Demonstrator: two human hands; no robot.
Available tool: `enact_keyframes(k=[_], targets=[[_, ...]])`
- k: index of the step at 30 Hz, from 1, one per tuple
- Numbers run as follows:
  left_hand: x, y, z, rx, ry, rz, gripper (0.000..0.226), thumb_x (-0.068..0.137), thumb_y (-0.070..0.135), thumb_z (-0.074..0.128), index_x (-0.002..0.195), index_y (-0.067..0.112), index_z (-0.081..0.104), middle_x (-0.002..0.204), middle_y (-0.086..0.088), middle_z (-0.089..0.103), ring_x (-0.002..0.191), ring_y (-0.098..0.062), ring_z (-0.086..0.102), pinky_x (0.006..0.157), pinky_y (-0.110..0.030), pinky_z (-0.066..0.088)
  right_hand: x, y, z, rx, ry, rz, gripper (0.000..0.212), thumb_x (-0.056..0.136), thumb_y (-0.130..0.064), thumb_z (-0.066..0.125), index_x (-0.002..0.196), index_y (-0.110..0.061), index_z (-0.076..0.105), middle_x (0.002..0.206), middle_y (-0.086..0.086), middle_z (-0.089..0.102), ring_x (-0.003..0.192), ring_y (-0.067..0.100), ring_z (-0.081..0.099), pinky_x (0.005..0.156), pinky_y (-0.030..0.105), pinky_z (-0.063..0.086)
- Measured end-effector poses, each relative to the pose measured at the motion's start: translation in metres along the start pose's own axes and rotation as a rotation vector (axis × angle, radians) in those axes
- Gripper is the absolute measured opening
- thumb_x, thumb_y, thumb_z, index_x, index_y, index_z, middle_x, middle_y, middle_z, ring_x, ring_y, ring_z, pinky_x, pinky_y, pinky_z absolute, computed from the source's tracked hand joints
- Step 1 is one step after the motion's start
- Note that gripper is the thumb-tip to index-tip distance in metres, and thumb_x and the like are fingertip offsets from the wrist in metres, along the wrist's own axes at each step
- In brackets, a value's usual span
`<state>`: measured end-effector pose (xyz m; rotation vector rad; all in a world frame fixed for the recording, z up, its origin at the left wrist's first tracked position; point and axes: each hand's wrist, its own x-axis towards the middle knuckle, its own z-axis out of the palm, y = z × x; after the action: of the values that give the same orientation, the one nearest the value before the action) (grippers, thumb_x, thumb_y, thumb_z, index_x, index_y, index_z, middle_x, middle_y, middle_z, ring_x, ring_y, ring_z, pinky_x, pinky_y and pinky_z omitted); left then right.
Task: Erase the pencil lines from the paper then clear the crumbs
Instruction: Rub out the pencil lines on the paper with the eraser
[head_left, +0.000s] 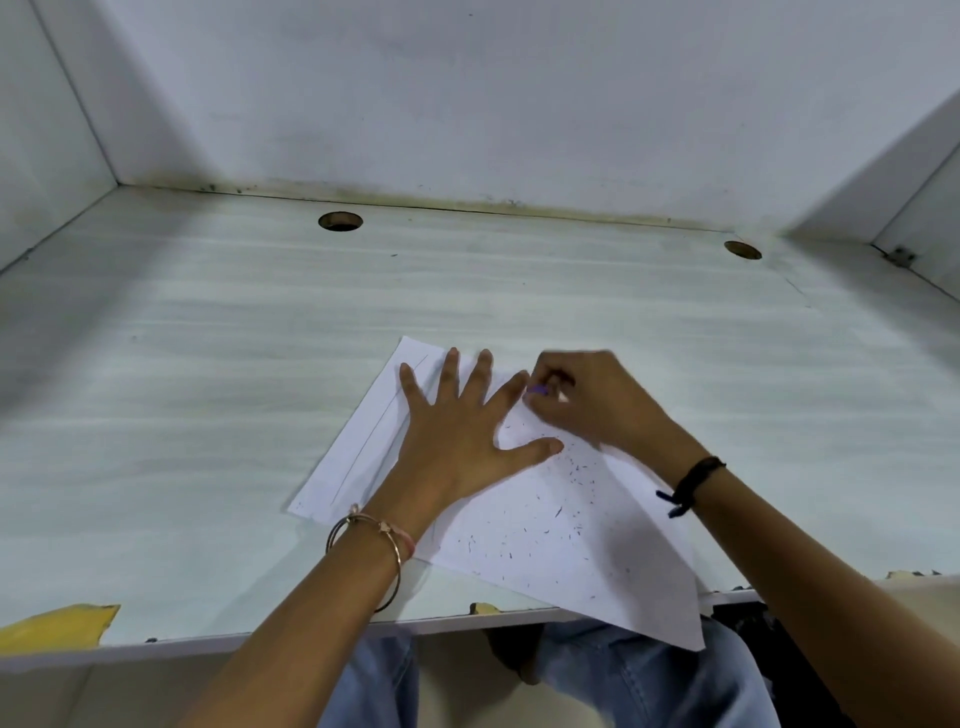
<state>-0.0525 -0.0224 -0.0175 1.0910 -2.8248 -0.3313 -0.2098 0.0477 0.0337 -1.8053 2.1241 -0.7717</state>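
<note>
head view: the paper (545, 519) lies at a slant on the pale table (208, 364), close to the near edge, and its nearest corner juts out past that edge over the person's lap. the left hand (457, 441) lies flat on the sheet with fingers spread and straight, gripping nothing. this is probably to pin the paper so that rubbing does not drag or crease it. the right hand (587, 400) is curled, with its fingertips pinched on a small purple eraser (537, 389). the eraser sits on the paper just beside the left index finger, near the sheet's far edge. the right hand is blurred, which fits a rubbing stroke, and most of the eraser is hidden by the fingers. keeping the two hands this close likely holds the sheet taut right where the eraser works.

the paper is white and looks thin. faint long pencil lines (374, 447) run along its left part, beyond the left hand, and are not yet erased. dark crumbs (524, 540) are scattered over the middle and near part of the sheet, thickest below the right hand. by my reading the erasing is well along but unfinished, and the clearing of crumbs has not begun. the overhanging corner could let crumbs slide off onto the lap.
</note>
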Motion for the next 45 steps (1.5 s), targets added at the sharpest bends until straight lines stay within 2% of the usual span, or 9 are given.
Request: enact_keyframes(k=[6,11,15,21,29,34,37,40,45], targets=[[-0.001,0.001,-0.003,0.009,-0.015,0.003,0.092,0.078,0.089,0.018,0.154,0.041,-0.002,0.163,0.004,-0.015,0.148,-0.026,-0.021,0.108,-0.069,-0.015,0.015,0.022,-0.013,-0.111,0.109,0.160,0.006,0.082,-0.019,0.065,0.080,-0.014,0.063,0.077,0.000,0.065,0.064,0.013,0.052,0.061,0.028,0.042],[0.001,-0.002,-0.002,-0.010,-0.006,0.008,0.085,0.084,0.082,0.019,0.155,0.039,0.000,0.164,0.004,-0.013,0.149,-0.025,-0.019,0.109,-0.068,-0.016,-0.007,0.009,0.005,-0.041,0.067,0.017,0.006,0.085,-0.018,0.063,0.080,-0.018,0.060,0.071,-0.008,0.060,0.059,0.001,0.050,0.056,0.013,0.036],[0.000,-0.004,-0.003,-0.004,0.005,0.023,0.067,0.097,0.066,0.017,0.156,0.037,0.004,0.164,0.005,-0.009,0.150,-0.025,-0.015,0.110,-0.068,-0.013,-0.002,0.035,-0.011,-0.321,0.287,0.155,0.008,0.089,-0.019,0.058,0.086,-0.013,0.055,0.082,0.004,0.060,0.073,0.022,0.054,0.059,0.028,0.033],[0.002,-0.004,-0.006,-0.089,0.037,0.006,0.048,0.106,0.039,0.016,0.154,0.041,0.014,0.164,0.008,0.000,0.151,-0.021,-0.008,0.112,-0.064,-0.009,-0.026,-0.004,0.006,-0.021,0.220,-0.101,0.003,0.091,-0.019,0.060,0.089,-0.017,0.060,0.081,-0.006,0.060,0.071,0.008,0.054,0.061,0.015,0.041],[-0.015,-0.016,-0.023,-0.473,0.088,0.017,0.039,0.106,0.020,0.033,0.143,0.024,0.047,0.159,0.006,0.029,0.148,-0.006,0.016,0.118,-0.042,-0.009,-0.019,0.008,0.019,0.359,0.172,0.140,0.003,0.091,-0.019,0.062,0.092,-0.018,0.065,0.088,-0.002,0.069,0.072,0.003,0.057,0.067,0.005,0.042],[-0.056,-0.035,-0.027,-0.383,0.027,0.035,0.045,0.102,0.038,0.044,0.146,0.029,0.042,0.161,0.010,0.021,0.148,-0.001,0.009,0.119,-0.037,-0.012,-0.014,0.007,0.018,0.315,0.165,0.149,0.004,0.091,-0.017,0.062,0.093,-0.015,0.065,0.093,0.001,0.069,0.073,0.004,0.058,0.067,0.004,0.042],[-0.077,-0.038,-0.032,-0.284,-0.114,0.037,0.073,0.092,0.065,0.041,0.154,0.033,0.020,0.162,0.016,0.001,0.147,0.004,-0.006,0.118,-0.039,-0.018,-0.012,-0.007,0.013,0.390,0.173,0.197,0.004,0.090,-0.016,0.064,0.094,-0.014,0.065,0.089,0.006,0.069,0.066,0.008,0.060,0.064,0.014,0.047],[-0.085,-0.034,-0.032,-0.127,-0.195,0.030,0.100,0.076,0.086,0.033,0.155,0.036,-0.002,0.160,0.017,-0.017,0.143,0.005,-0.021,0.115,-0.051,-0.022,-0.029,-0.037,0.017,0.494,0.021,0.138,0.008,0.086,-0.013,0.067,0.094,-0.012,0.065,0.090,0.008,0.072,0.065,0.016,0.064,0.065,0.024,0.053],[-0.080,-0.030,-0.022,-0.040,-0.157,0.031,0.107,0.071,0.092,0.023,0.154,0.034,-0.014,0.160,0.009,-0.025,0.143,-0.002,-0.028,0.112,-0.059,-0.021,-0.053,-0.057,0.030,0.282,-0.162,0.000,0.003,0.083,-0.019,0.071,0.084,-0.020,0.068,0.078,0.000,0.069,0.070,0.017,0.062,0.067,0.024,0.050]])
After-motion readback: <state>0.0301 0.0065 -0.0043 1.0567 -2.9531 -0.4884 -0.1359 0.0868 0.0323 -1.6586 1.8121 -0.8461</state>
